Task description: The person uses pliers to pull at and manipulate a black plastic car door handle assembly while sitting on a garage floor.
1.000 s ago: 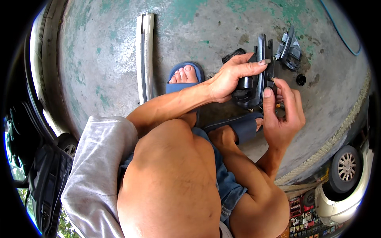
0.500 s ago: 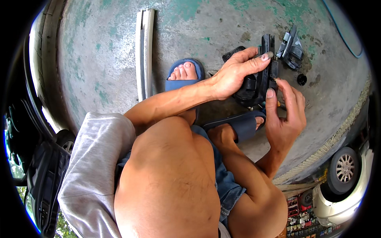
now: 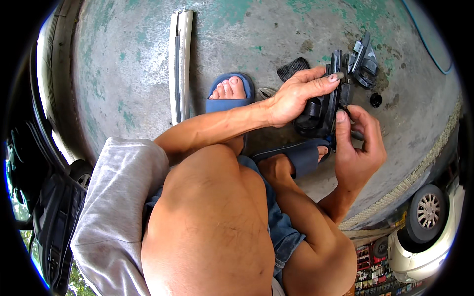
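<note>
My left hand (image 3: 296,96) is closed round a black plastic part (image 3: 323,111) with a long channelled edge and a rounded housing. Its thumb presses across the top of that edge. From the right, my right hand (image 3: 363,143) pinches the lower right side of the same part between thumb and forefinger. Whether a small piece sits between those fingertips is hidden. Just beyond, another black part with a grey bracket (image 3: 365,64) lies on the floor. A small black round cap (image 3: 375,100) is near it.
A ribbed black pad (image 3: 294,68) and a partly hidden grey metal tool (image 3: 267,92) lie behind my left hand. To the left stretches a long pale strip (image 3: 180,69). My blue sandals (image 3: 302,159) flank the work. A blue hose (image 3: 424,47) and a pale car (image 3: 419,251) are at right.
The black part has shifted slightly down and right with both hands, uncovering more of the ribbed pad. My right fingers have curled in closer against it.
</note>
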Demonstrator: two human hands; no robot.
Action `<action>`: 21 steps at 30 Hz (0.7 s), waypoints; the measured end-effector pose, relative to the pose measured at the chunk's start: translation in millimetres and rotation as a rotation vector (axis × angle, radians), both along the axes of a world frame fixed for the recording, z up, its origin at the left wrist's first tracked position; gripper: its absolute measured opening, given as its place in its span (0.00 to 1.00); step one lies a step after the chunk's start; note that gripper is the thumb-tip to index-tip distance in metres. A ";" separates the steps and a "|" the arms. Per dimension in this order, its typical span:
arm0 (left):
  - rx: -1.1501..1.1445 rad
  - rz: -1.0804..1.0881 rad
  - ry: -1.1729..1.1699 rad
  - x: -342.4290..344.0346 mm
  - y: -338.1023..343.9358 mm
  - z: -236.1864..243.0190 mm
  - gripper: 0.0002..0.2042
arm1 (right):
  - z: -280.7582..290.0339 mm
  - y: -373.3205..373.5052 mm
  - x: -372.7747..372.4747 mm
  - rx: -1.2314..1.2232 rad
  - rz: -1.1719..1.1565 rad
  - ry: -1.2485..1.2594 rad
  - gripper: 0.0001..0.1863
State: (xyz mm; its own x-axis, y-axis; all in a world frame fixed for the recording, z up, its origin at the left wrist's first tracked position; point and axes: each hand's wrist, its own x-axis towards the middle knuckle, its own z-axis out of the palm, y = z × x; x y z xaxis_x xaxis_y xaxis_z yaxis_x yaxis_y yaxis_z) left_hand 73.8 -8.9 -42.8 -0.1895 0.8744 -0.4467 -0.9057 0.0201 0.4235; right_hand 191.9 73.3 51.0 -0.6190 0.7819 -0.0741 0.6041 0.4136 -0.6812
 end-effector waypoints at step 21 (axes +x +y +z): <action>-0.184 -0.074 -0.447 -8.3 5.5 4.5 0.16 | -34.8 1.6 8.8 -0.301 0.025 0.519 0.30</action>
